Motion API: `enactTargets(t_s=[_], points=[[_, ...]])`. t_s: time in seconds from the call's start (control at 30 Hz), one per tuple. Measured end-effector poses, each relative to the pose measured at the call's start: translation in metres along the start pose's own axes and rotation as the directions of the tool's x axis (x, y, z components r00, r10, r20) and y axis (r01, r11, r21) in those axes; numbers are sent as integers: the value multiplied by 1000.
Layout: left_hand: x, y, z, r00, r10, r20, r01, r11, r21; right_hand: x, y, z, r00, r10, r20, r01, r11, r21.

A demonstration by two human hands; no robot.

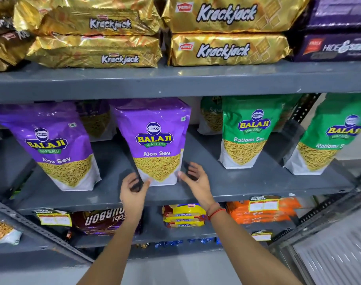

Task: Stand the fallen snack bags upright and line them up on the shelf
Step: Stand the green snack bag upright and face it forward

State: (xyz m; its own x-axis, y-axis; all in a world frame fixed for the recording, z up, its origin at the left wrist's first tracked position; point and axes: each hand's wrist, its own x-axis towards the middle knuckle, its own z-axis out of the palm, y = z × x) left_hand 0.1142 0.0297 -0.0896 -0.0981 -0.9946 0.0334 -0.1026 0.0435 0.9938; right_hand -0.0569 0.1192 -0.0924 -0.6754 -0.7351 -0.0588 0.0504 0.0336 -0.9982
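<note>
On a grey metal shelf (247,182), a glossy purple plastic Aloo Sev pouch (54,149) stands at nine o'clock. At centre, a second purple Aloo Sev pouch (155,140) stands upright; the left hand (134,187) and right hand (193,174), fingers loosely spread, bracket its bottom corners, probably to square it. Toward three o'clock stand two green Ratlami Sev pouches (247,132), spaced apart.

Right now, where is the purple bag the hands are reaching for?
In the head view the purple bag stands upright at the middle shelf's front centre, between another purple bag and a green bag, with the left hand and right hand at its base.
</note>
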Motion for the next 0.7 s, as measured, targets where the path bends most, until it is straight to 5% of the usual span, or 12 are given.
enactTargets(t_s=[0.13,0.33,0.7], points=[[-37,2,38,993,120,-12,-120,992,-39,3,-5,-51,961,-66,-268,82,995,49],[-48,23,120,900,188,392,-247,963,107,18,-15,-141,847,-122,-517,136,991,-11],[-26,28,234,777,-2,629,-155,968,195,61,-14,-222,982,49,-183,-74,988,-137]])
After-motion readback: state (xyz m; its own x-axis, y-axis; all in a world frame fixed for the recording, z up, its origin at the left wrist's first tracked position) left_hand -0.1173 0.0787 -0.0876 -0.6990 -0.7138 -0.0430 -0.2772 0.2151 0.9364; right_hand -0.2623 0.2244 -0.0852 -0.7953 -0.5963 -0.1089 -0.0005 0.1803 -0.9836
